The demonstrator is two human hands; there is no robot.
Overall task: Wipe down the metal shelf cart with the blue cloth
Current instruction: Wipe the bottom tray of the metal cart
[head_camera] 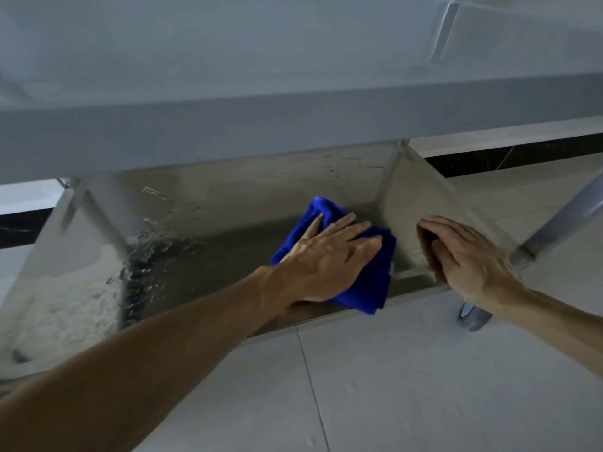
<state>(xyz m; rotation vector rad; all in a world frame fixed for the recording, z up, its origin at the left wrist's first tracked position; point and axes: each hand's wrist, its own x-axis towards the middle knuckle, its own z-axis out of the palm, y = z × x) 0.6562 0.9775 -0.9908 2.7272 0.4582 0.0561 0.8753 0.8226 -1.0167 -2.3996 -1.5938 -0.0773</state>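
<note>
The cart [228, 132] fills the view: an upper shelf edge runs across the top, and below it lies the lower shelf [212, 256], a shallow metal tray with raised walls. Its left part is wet, with droplets and streaks [146, 252] on the floor of the tray and up the back wall; the right part looks drier.

The cloth [368, 285], bunched, lies on the lower shelf near its right end. The left hand [329, 259] presses it flat, fingers straight and slightly spread over it. The right hand [470, 256] rests on the right end wall [421, 197], fingers together and lightly bent over the rim, probably steadying the cart.

To do this step well, keep the palm's weight even on the cloth and draw it in long overlapping passes toward the wet left side, then into the corners and up the walls. Refolding to a dry face should stop smearing. The bracing hand matters, since a wheeled cart may roll.
</note>
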